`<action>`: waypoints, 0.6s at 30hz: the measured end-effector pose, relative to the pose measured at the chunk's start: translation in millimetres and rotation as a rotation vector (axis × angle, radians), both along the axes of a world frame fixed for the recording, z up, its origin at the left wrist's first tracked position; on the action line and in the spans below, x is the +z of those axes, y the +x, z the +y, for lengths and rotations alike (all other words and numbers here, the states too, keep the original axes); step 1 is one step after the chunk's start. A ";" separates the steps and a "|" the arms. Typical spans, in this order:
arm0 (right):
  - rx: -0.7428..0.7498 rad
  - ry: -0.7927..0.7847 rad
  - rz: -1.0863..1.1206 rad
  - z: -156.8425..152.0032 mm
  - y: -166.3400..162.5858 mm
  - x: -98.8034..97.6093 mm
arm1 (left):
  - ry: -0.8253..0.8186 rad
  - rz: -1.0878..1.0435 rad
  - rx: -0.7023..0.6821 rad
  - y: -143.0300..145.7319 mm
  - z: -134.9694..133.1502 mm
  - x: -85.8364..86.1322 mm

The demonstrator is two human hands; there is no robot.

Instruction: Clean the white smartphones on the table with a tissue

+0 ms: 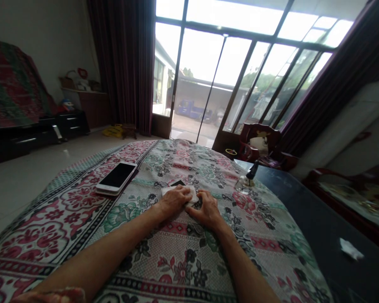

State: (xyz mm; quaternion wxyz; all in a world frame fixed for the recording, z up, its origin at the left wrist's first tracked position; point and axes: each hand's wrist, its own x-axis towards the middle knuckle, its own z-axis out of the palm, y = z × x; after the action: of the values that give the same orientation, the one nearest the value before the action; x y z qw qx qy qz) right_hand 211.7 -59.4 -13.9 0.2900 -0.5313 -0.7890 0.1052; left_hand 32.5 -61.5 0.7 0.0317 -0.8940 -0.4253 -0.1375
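My left hand [176, 199] is closed on a folded white tissue [193, 194] and presses it down on a flat object. Past the tissue shows one end of that object, a dark panel with a pale border [177, 183], which looks like a phone; the rest is covered. My right hand [207, 209] curls its thumb and fingers around the near right end of the same object, beside the tissue. To the left, a white smartphone [117, 176] with a black screen lies on top of another flat item. A clear bottle with a black top [244, 183] stands to the right.
A flowered cloth [183, 265] covers the round table. On the dark surface [303, 202] along its right side lies a crumpled white tissue [350, 249]. Wooden chairs [260, 141] stand farther right, and glass doors [205, 84] are ahead.
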 end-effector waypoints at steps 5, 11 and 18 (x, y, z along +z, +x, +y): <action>0.000 0.010 -0.014 1.1 -0.2 0.0 | -0.041 -0.013 0.123 -18.0 31.6 2.9; 0.010 0.011 0.004 2.9 0.9 -2.9 | -0.044 -0.022 0.312 -25.4 37.0 4.0; 0.006 0.002 -0.005 1.4 0.6 -0.9 | -0.066 0.065 0.247 -8.8 2.8 14.7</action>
State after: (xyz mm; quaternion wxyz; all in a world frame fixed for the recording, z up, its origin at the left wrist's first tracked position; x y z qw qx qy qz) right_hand 212.3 -58.0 -14.9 0.2882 -0.5289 -0.7915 0.1039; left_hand 23.7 -58.7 15.5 0.0329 -0.8393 -0.5352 -0.0896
